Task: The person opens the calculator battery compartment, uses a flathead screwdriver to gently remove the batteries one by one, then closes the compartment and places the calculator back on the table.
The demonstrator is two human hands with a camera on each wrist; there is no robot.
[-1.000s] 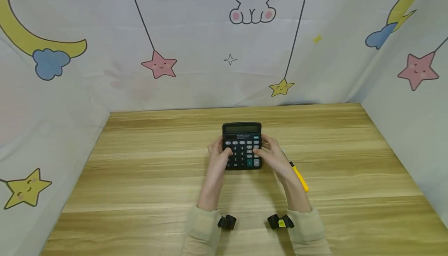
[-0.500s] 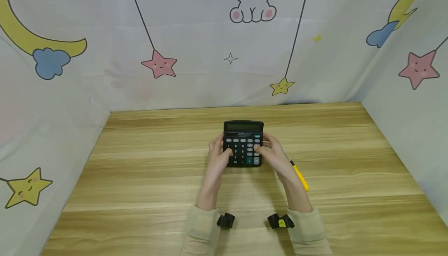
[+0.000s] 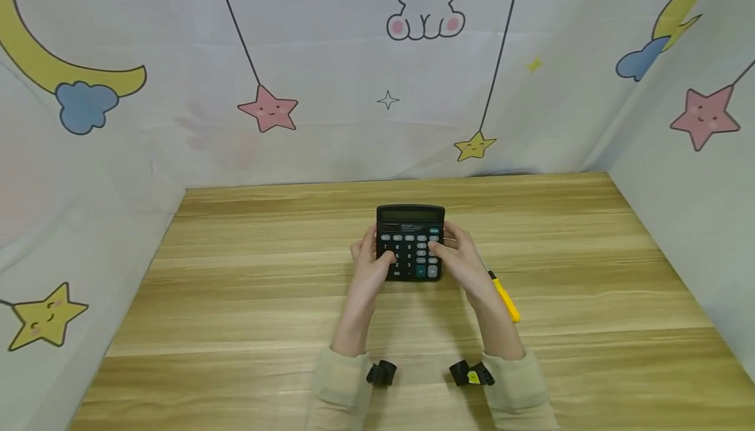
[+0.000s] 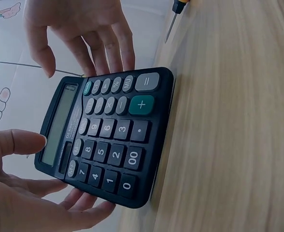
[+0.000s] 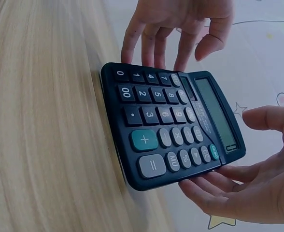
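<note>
A black desk calculator (image 3: 409, 255) with dark and grey keys and a green plus key stands tilted up, its face toward me. My left hand (image 3: 370, 272) holds it by the left edge, and my right hand (image 3: 463, 267) holds the right edge. In the left wrist view the left fingers (image 4: 91, 215) meet the side near the number keys, while the left thumb lies over the display end. The right wrist view has the right fingers (image 5: 202, 195) at the opposite side, with the thumb off the face. Whether the lower edge touches the table, I cannot tell.
A screwdriver (image 3: 504, 299) with a yellow handle lies on the wooden table (image 3: 236, 287), just right of the right forearm. Printed white cloth (image 3: 330, 143) walls stand at the back and both sides. Black camera mounts (image 3: 382, 373) sit at the wrists.
Both hands have shifted the calculator slightly to the right since a second ago, and its tilt has changed a little. The grip looks the same, and the screwdriver stays where it was.
</note>
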